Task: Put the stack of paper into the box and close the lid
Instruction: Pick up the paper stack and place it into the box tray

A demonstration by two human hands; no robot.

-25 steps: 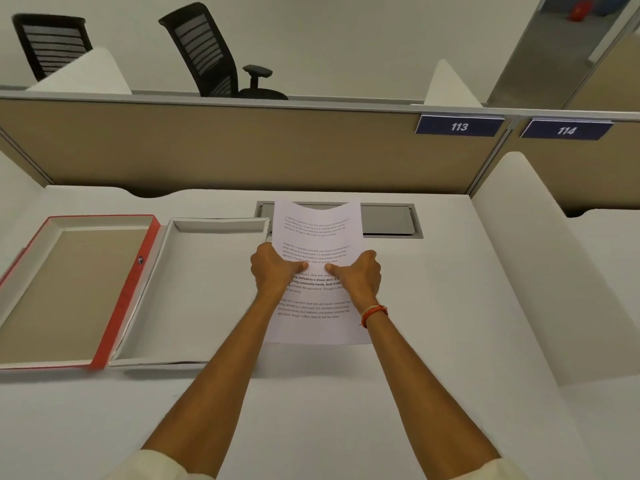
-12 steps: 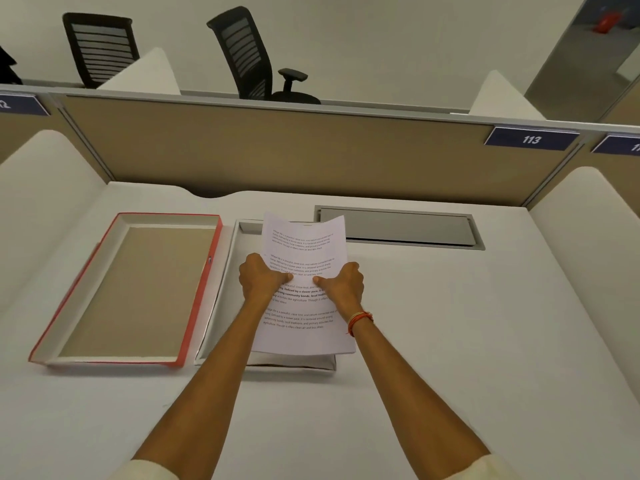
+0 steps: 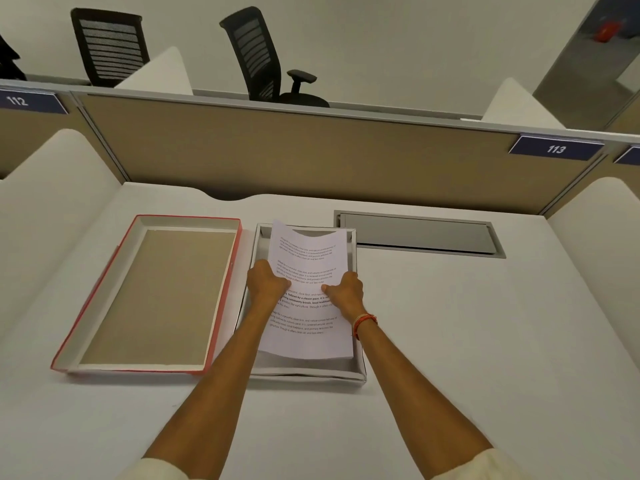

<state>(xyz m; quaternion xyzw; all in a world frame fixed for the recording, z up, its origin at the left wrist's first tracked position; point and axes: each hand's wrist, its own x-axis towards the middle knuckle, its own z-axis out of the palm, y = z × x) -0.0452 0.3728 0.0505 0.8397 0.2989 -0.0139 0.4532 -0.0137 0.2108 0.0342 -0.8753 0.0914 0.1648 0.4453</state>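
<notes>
Two hands, left hand and right hand, are gripping the white printed paper stack over the grey open box; lowering comes next, then you're swinging the red-edged lid from nine o'clock.

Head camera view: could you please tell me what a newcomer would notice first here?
Two hands, left and right, hold a printed stack of paper over the open white box at the desk's centre. Left of it lies the red-edged lid, inside up. Behind the partition stand two black chairs.
</notes>
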